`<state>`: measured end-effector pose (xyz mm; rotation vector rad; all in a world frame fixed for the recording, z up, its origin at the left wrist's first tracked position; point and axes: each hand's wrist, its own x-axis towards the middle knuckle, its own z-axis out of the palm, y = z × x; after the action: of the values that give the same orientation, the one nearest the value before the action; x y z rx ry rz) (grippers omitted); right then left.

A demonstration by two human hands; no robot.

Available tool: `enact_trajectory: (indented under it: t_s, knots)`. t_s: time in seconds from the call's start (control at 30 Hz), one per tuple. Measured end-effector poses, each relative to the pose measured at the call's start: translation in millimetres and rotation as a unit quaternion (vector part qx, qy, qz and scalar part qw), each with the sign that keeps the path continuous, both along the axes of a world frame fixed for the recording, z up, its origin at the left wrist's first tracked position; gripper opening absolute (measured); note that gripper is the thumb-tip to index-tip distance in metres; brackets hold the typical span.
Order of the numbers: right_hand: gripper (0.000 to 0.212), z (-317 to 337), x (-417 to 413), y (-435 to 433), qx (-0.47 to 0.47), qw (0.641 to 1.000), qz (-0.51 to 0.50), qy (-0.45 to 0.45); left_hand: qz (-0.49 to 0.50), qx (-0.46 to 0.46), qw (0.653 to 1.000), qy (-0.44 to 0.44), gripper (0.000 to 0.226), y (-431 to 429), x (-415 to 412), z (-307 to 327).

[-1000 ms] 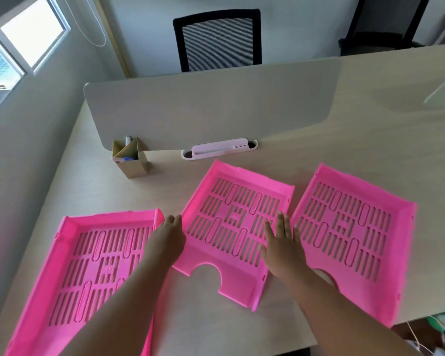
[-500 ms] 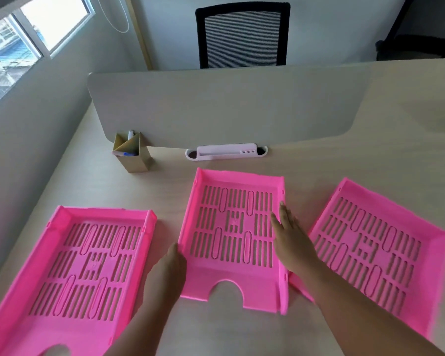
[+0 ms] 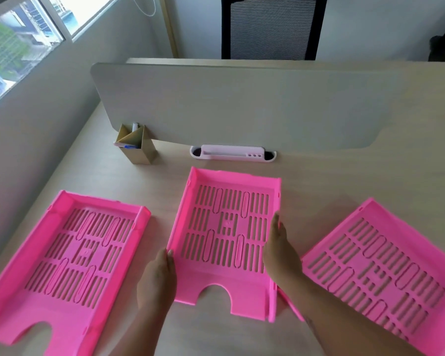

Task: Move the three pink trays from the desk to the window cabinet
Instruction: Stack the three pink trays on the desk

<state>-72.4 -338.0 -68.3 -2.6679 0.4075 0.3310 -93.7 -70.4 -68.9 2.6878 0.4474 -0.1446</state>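
Three flat pink slotted plastic trays lie side by side on the pale wooden surface, none lifted yet, so this is the opening step. The middle pink tray sits square to the person, its notched front edge nearest. The left hand presses flat against the tray's left wall near the front corner, and the right hand lies along the right wall, fingers pointing away. Each grip looks set against the sides, squeezing inward rather than curled under. The left pink tray rests apart from the middle one, untouched. The right pink tray lies angled, its near corner tucked close to the middle tray's front right corner, possibly touching.

Behind stand a grey divider panel, a small tan cardboard pen holder and a white plastic cable slot. The window cabinet isn't in view.

Next move, as I judge it: lift the middle tray level, clear of its neighbour, then stack or carry it towards the window side.
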Motion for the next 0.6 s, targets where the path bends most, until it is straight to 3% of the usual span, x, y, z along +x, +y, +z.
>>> enact_trajectory:
  t_s: [0.37, 0.53, 0.6]
  knots:
    - [0.090, -15.4, 7.7, 2.4, 0.010, 1.000, 0.002, -0.003, -0.026, -0.036, 0.999, 0.014, 0.033, 10.8, -2.9, 2.5]
    - [0.076, 7.2, 8.4, 0.0, 0.092, 0.995, -0.033, -0.033, -0.024, -0.076, 0.996, 0.035, 0.049, 26.1, -2.7, -7.0]
    - [0.075, 22.0, -0.5, -4.1, 0.099, 0.992, -0.059, -0.049, -0.039, -0.053, 0.998, 0.006, 0.058, 25.8, -3.0, 2.5]
